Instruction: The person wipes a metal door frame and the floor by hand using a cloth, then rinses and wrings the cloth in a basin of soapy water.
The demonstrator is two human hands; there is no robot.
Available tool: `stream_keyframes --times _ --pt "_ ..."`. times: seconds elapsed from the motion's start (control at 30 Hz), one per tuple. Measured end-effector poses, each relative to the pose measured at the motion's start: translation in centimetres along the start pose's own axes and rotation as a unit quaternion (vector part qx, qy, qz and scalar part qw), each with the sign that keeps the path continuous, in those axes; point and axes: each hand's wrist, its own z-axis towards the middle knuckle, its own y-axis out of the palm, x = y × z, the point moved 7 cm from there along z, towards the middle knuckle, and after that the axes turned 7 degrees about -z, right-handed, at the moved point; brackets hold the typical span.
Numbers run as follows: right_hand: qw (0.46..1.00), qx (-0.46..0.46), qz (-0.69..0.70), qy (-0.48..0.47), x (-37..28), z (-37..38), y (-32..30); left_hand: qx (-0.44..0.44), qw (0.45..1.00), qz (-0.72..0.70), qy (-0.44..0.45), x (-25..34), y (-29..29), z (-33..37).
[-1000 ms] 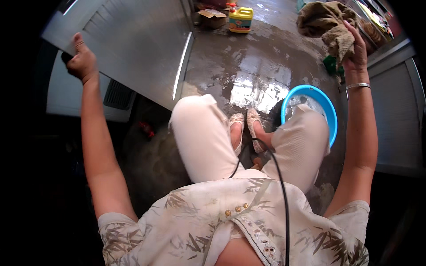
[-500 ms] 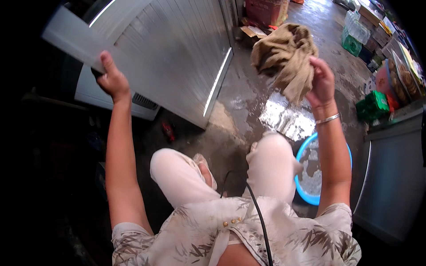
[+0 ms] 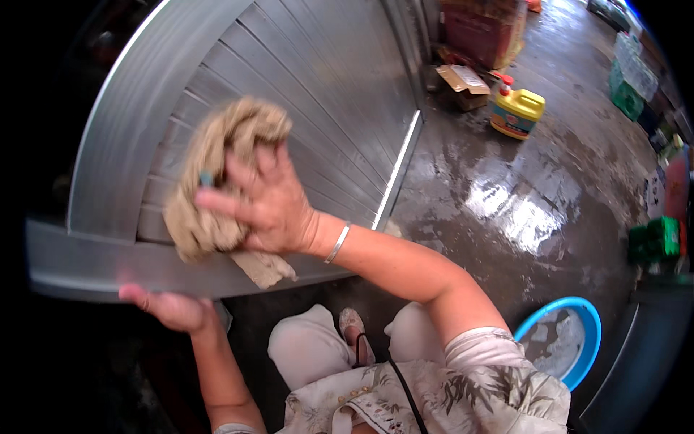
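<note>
On the big grey ribbed metal door point(image 3: 311, 94) sits my crumpled tan cloth point(image 3: 202, 233), under my spread right grip point(image 3: 278, 206). I can't tell if my left grip point(image 3: 175, 309), at the door's edge, is closed. Wiping seems started, not finished.

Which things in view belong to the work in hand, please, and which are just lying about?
In use:
cloth, under the right hand, against the panel
panel, left hand at its edge
basin, probably, as it holds water

Apparently just lying about:
jug
carton
red box
</note>
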Motion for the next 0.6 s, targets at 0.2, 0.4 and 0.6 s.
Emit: stream_keyframes --times 0.2,0.4,0.6 --pt "0.968 0.168 -0.099 0.158 24.6 5.5 -1.4 0.022 0.989 0.143 0.043 0.0 -3.1 1.3" --pt "0.885 0.057 -0.136 0.442 45.2 -16.6 -3.5 0.042 0.988 0.128 0.079 -1.3 -5.8 3.6" --pt "0.863 0.075 0.025 0.5 24.4 -28.6 4.1 0.088 0.977 0.166 0.101 -1.3 -5.9 3.8"
